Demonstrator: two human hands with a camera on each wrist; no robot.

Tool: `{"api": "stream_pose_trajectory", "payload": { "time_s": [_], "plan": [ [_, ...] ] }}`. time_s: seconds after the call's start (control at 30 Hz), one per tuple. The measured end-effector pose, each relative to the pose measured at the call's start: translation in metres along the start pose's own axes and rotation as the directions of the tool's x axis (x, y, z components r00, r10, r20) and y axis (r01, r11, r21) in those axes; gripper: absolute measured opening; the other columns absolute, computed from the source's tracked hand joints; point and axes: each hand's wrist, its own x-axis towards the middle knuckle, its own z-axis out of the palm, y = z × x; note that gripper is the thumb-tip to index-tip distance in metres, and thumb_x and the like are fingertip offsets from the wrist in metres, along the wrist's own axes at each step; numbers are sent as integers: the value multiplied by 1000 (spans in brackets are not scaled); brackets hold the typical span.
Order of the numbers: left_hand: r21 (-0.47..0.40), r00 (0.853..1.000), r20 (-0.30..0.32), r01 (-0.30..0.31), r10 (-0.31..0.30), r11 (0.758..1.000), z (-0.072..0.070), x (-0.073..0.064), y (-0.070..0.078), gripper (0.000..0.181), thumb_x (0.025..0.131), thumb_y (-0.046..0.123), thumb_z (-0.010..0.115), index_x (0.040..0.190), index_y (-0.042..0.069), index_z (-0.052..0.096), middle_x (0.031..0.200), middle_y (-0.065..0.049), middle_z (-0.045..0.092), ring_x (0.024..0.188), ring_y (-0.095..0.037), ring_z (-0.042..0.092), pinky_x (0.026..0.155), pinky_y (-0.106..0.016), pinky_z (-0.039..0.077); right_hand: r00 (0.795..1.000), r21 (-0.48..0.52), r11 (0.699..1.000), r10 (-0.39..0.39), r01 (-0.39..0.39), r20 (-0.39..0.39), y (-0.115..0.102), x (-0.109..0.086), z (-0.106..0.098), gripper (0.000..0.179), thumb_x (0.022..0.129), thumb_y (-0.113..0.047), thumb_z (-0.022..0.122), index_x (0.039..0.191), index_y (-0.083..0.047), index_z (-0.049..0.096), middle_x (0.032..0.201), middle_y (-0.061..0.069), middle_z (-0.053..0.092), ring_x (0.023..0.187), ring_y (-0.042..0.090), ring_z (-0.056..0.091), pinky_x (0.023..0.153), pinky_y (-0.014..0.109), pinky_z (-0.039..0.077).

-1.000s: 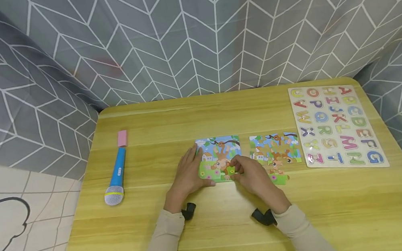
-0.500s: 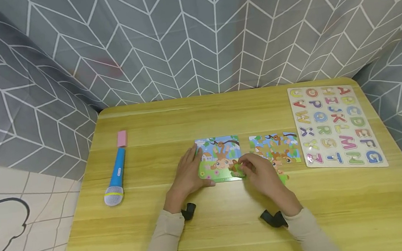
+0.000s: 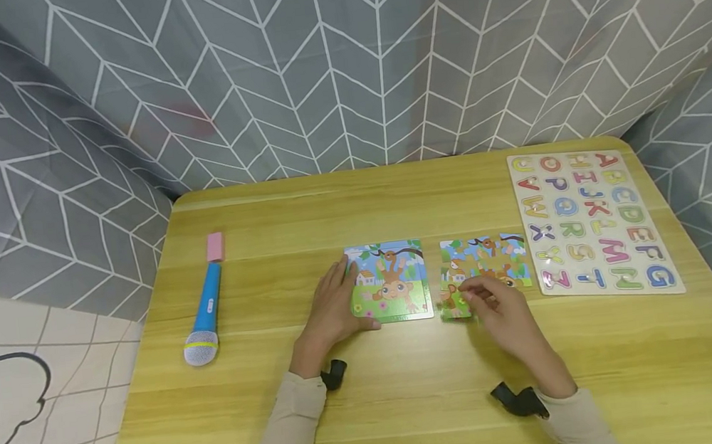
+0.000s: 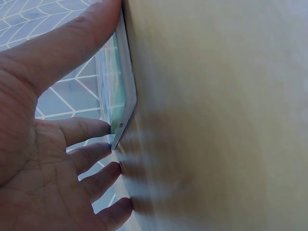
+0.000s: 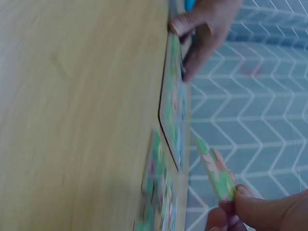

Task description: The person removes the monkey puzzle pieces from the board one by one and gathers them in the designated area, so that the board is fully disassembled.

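A square puzzle board showing a cartoon monkey lies flat at mid-table. My left hand rests at its left side; in the left wrist view the thumb touches one edge and loosely extended fingers meet another. To the right, over the front of the loose puzzle pieces, my right hand pinches a green and brown puzzle piece between thumb and fingers. In the right wrist view that piece is tilted and raised off the table. My right hand hides some of the loose pieces.
An alphabet board with colourful letters lies at the right. At the left are a blue toy microphone and a pink block. A grey patterned curtain hangs behind the wooden table.
My right hand has moved right from the puzzle board's lower right corner to the loose pieces, carrying the puzzle piece. That corner now shows plain green. My left hand has stayed put.
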Motion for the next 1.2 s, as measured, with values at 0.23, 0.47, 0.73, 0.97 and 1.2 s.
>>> {"api": "stream_pose_trajectory", "payload": {
  "time_s": [0.23, 0.47, 0.73, 0.97, 1.2],
  "plan": [
    [-16, 1000, -1, 4, -4, 1000, 0, 1, 0, 121, 68, 38, 93, 160, 4, 22, 171, -12, 7, 159, -34, 8, 130, -52, 10, 992, -33, 995, 93, -96, -84, 20, -9, -31, 20, 104, -13, 54, 115, -4, 69, 105, 12, 70, 82, -6, 56, 65, 17, 52],
    [-4, 1000, -2, 7, -7, 1000, 1, 2, -1, 121, 68, 39, 93, 160, 4, 22, 171, -12, 7, 159, -35, 8, 130, -52, 10, 981, -140, 974, 166, -179, -102, 41, -19, -64, 24, 105, -17, 52, 115, -2, 69, 95, 12, 69, 76, -9, 51, 61, 19, 45],
    [-3, 1000, -6, 1, -2, 1000, 0, 2, -2, 120, 68, 39, 93, 160, 4, 23, 171, -13, 8, 159, -35, 9, 130, -53, 11, 971, -167, 957, 227, -236, -72, 49, -25, -74, 23, 104, -14, 54, 114, 1, 69, 107, 22, 72, 80, -18, 47, 65, 13, 46],
    [-18, 1000, 0, 8, -8, 1000, 1, 1, -2, 121, 69, 38, 92, 160, 6, 20, 172, -11, 6, 159, -33, 7, 130, -52, 8, 968, -190, 950, 236, -247, -80, 54, -25, -68, 22, 103, -17, 57, 111, -1, 70, 100, 18, 73, 77, -15, 48, 65, 16, 46],
    [-21, 1000, -8, -9, 9, 1000, 2, 0, -2, 120, 69, 38, 92, 160, 5, 21, 171, -12, 7, 159, -35, 7, 130, -54, 8, 963, -209, 941, 253, -268, -97, 51, -24, -64, 22, 102, -18, 58, 110, -2, 70, 101, 18, 73, 80, -6, 53, 67, 13, 46]
  ]
}}
